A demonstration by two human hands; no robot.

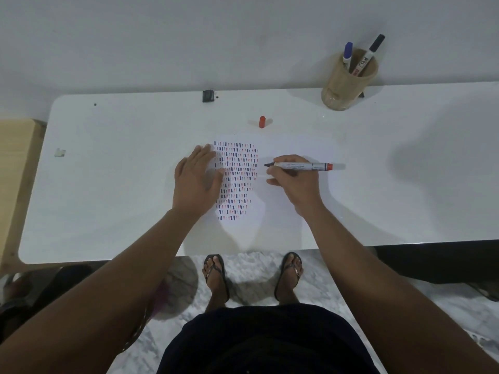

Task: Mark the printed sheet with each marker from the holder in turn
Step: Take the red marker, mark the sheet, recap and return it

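The printed sheet (270, 184) lies flat on the white surface (121, 184), its block of coloured dashes just left of the right hand's grip. The right hand (294, 182) is closed around an uncapped red marker (302, 166), whose long axis runs level, tip toward the dashes and red end pointing away to the right. The tip sits just beside the block's right edge; contact with the paper cannot be told. The left hand (197, 179) rests flat and spread on the sheet's left edge, holding nothing. The red cap (262, 122) stands beyond the grip, and the holder (348, 85), well apart to the far right, keeps two markers.
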